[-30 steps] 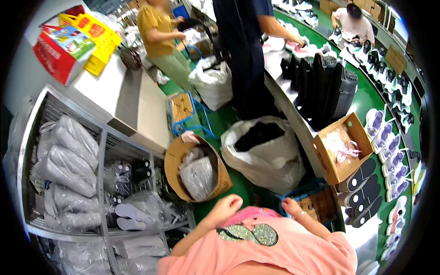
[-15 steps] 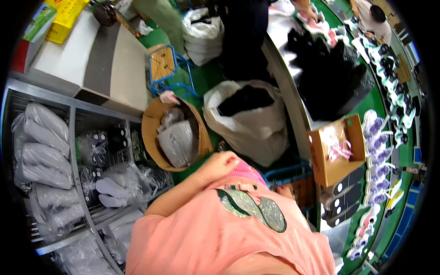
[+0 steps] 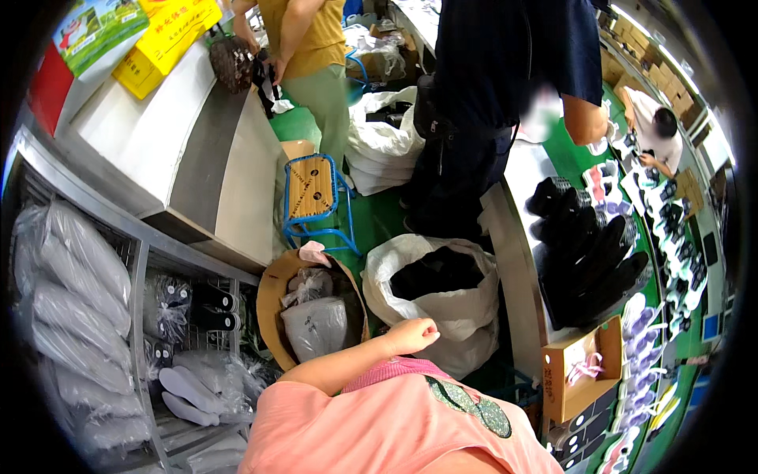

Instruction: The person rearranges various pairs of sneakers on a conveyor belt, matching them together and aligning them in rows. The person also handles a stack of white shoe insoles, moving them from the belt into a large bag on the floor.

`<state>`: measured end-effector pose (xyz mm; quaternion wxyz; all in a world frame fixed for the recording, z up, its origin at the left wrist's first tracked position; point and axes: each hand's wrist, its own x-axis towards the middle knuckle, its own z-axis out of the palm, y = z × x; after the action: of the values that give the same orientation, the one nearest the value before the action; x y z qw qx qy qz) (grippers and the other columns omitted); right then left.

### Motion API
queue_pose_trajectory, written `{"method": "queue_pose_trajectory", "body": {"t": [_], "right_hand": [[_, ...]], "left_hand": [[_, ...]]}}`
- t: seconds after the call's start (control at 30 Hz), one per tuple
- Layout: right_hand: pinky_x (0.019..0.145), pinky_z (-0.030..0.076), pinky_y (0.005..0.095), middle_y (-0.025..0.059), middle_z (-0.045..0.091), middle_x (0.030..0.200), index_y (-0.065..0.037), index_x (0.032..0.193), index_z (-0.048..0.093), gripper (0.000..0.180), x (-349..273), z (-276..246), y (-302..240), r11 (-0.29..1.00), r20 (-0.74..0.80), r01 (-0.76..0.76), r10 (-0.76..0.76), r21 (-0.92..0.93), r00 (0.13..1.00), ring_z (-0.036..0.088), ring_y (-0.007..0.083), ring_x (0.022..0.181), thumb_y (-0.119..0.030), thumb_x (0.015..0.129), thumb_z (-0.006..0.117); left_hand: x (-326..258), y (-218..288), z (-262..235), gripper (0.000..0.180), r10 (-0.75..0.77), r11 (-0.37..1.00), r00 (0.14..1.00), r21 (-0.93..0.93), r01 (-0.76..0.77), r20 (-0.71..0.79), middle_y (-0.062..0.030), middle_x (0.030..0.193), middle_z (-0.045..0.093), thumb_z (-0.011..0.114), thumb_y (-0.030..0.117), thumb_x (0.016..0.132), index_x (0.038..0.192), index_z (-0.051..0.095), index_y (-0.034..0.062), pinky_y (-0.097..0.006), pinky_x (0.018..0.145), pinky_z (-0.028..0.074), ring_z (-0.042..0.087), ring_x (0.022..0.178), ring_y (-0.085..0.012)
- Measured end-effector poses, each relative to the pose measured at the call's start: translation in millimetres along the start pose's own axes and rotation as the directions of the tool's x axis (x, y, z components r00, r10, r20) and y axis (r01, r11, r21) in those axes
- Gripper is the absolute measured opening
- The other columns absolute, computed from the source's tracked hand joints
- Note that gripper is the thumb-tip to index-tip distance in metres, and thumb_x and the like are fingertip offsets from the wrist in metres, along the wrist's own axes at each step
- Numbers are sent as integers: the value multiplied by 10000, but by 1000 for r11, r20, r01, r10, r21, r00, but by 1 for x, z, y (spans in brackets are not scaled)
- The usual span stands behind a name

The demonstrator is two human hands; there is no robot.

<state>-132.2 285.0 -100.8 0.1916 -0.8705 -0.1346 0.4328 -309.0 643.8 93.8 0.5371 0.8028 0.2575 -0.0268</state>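
Note:
My left hand [image 3: 414,336] is closed in a loose fist in front of my body, and nothing sticks out of its fingers. Its forearm crosses from the left above my pink lap. Just beyond the fist stands a white woven sack [image 3: 466,312] with black material inside. To its left is an open cardboard carton [image 3: 272,312] holding grey goods in clear plastic bags [image 3: 316,325]. The fist appears in front of the sack's near side; I cannot tell whether they touch. My right hand does not show.
Wire shelves [image 3: 139,292] with bagged grey insoles stand at left. A blue-framed stool [image 3: 310,189] is beyond the carton. At right, a bench [image 3: 513,268] bears black shoe parts [image 3: 592,253] and a small box [image 3: 580,371]. A person in dark clothes [image 3: 482,87] stands ahead.
My view has tilted up, showing more of the people ahead. My left hand stays closed and appears lower and slightly farther right. A bit of my right hand showed before and is now out of view.

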Motion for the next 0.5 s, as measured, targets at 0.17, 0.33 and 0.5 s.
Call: {"method": "queue_pose_trajectory", "body": {"t": [0.17, 0.33, 0.5], "right_hand": [[551, 440, 269, 91, 572, 728, 4, 926, 560, 223, 5, -38, -63, 996, 87, 23, -30, 84, 996, 533, 168, 607, -135, 768, 483], [504, 423, 246, 62, 576, 748, -26, 939, 546, 208, 62, -56, -59, 934, 151, 30, -89, 355, 985, 541, 131, 611, -120, 753, 533], [466, 397, 229, 45, 564, 718, -23, 935, 536, 201, 74, -53, -112, 949, 103, 188, -220, 253, 970, 524, 121, 572, -107, 756, 499]], "left_hand": [[-4, -6, -5, 246, -87, 996, 991, -29, 85, -105, -100, 744, 593, 507, 262, 784, 846, 551, 28, -310, 621, 440, 566, 676, -214], [-8, -2, 20, 253, -136, 982, 977, -150, 112, -165, -103, 787, 592, 516, 258, 788, 884, 549, 27, -301, 647, 437, 562, 715, -190], [-13, -3, 25, 268, -172, 978, 971, -144, 149, -164, -104, 767, 590, 524, 271, 777, 863, 546, 18, -306, 645, 443, 561, 695, -199]]}}
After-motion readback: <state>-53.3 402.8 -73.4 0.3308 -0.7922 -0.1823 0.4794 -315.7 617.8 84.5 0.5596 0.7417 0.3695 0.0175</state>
